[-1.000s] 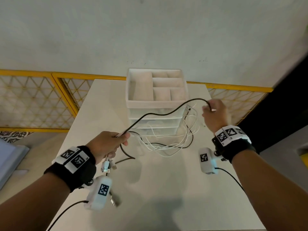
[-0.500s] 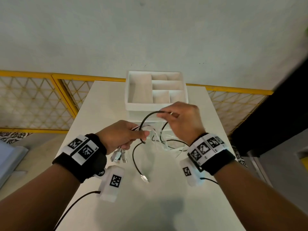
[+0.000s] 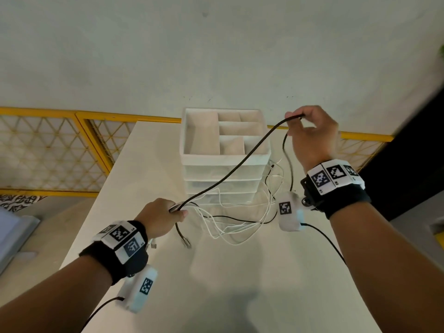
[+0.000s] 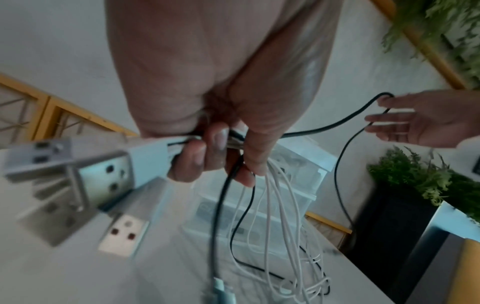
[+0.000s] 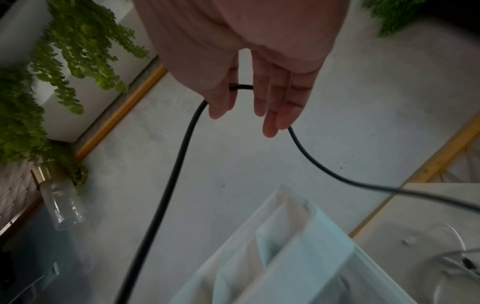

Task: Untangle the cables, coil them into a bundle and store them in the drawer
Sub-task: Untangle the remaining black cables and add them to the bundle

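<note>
My left hand point(image 3: 177, 211) grips a bunch of cables near their ends, low over the table in front of the drawer unit point(image 3: 225, 174). In the left wrist view the left hand point(image 4: 221, 156) has its fingers curled round black and white strands, with USB plugs point(image 4: 103, 181) sticking out beside it. The black cable point(image 3: 249, 153) rises from that fist across the drawer unit to my right hand point(image 3: 296, 118), which pinches it high at the back right. The right wrist view shows the right hand point(image 5: 241, 102) with the black cable point(image 5: 179, 156) running under thumb and fingers. White cables point(image 4: 275, 205) hang in loops onto the table.
The white table point(image 3: 240, 284) has its left edge close to my left forearm. A yellow mesh fence point(image 3: 48, 152) runs behind it. The drawer unit's top tray has open compartments, and its drawers look closed. Plants point(image 4: 415, 174) and a glass bottle point(image 5: 62, 205) stand to the right.
My right hand has swung from beside the left hand up and out to the back right, drawing the black cable out. The left hand dropped slightly, still holding the bunch.
</note>
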Motion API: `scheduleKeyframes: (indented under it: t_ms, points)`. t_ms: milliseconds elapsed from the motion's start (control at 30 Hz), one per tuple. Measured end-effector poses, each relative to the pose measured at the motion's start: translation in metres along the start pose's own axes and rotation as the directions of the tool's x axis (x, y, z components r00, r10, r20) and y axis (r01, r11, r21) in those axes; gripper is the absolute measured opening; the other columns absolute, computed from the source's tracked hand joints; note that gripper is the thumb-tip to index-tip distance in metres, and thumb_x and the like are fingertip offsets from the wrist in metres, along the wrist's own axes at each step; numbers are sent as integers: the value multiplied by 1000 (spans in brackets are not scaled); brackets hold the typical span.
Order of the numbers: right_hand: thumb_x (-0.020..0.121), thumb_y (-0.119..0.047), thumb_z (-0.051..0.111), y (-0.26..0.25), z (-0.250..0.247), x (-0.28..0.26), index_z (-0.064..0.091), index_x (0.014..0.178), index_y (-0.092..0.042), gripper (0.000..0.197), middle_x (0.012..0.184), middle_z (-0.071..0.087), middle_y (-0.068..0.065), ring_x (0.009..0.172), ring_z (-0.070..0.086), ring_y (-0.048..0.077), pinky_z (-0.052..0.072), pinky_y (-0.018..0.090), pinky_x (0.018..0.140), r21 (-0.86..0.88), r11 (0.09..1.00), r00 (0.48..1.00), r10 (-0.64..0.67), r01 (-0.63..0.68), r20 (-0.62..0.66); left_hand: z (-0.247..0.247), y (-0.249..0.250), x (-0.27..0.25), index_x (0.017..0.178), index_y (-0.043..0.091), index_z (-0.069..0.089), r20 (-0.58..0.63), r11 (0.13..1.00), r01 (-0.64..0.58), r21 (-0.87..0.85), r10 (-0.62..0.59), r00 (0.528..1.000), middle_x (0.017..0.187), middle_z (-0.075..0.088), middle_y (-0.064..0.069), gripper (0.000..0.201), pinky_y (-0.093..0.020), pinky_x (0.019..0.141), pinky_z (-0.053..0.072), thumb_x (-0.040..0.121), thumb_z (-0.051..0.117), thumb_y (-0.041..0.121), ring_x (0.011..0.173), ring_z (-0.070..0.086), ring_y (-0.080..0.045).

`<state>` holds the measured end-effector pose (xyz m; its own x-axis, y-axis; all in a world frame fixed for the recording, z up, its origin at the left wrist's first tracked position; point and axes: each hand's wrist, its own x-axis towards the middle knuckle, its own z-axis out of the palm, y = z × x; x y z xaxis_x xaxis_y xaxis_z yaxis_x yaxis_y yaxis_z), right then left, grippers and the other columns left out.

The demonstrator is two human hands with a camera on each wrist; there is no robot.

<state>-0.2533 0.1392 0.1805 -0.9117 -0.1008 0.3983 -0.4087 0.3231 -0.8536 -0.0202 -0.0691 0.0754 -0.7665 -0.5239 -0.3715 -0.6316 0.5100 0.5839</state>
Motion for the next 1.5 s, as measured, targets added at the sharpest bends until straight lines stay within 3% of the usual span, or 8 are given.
scheduleKeyframes:
  t_ms: [133,300,500,633,767,1033,1333,1500]
  points:
    - [80,-39,70,-15,-10,12,65,79,-34,8,69,67,-33,94,74,15,54,50,95,52,997,998,-56,55,17,3,-9,0,86,-1,68,15,999,28,-39,-27,1000,64,53,-4,40,-30,60,35,93,60,38,61,48,-20]
    - [67,-43,64,35,-10,15,64,76,-35,11,75,72,-9,74,75,28,59,50,77,-80,991,985,120,-110,123,-3,0,-9,68,9,57,17,993,3,-120,-1,1000,58,48,0,47,-26,50,30,99,47,43,45,37,-13]
    - [83,-14,57,99,-3,-53,51,137,-40,60,135,61,6,114,61,28,50,30,90,-730,683,660,537,25,525,-16,19,-12,71,14,52,68,924,-70,-377,103,992,65,38,0,37,-29,57,27,98,51,39,63,31,-18]
    - [80,-19,65,44,2,-74,54,134,-40,59,126,66,-8,112,62,14,47,26,95,-403,910,692,230,97,685,-16,40,-14,86,9,63,141,907,-125,-402,196,970,62,46,-1,22,-26,58,33,98,54,25,62,41,-18]
    - [75,-19,78,-11,21,-106,40,145,-45,84,132,63,-9,122,56,5,42,18,101,-29,981,512,-75,193,856,-12,65,-19,88,6,66,235,848,-184,-497,335,912,59,45,2,23,-31,63,35,93,64,29,62,41,-18]
    - [80,2,73,-5,29,-111,75,86,-15,18,73,75,0,51,55,0,44,17,55,105,988,760,15,-110,650,-1,47,-27,83,13,66,147,733,-217,-644,398,906,72,62,-4,23,-25,66,43,73,72,32,72,63,-14]
    - [79,-40,80,-11,23,-114,74,102,-29,26,79,73,-5,70,66,7,52,21,69,-71,997,533,53,15,844,4,45,-33,93,10,64,136,845,-396,-358,467,874,56,48,6,25,-25,48,36,93,55,34,50,42,-11]
    - [87,-28,76,-5,30,-118,80,101,-17,18,93,79,-6,88,73,2,56,20,85,125,992,706,-66,-31,705,-8,47,-33,106,3,72,193,467,-13,-884,391,900,88,66,-13,48,-24,52,48,74,82,38,62,54,-18]
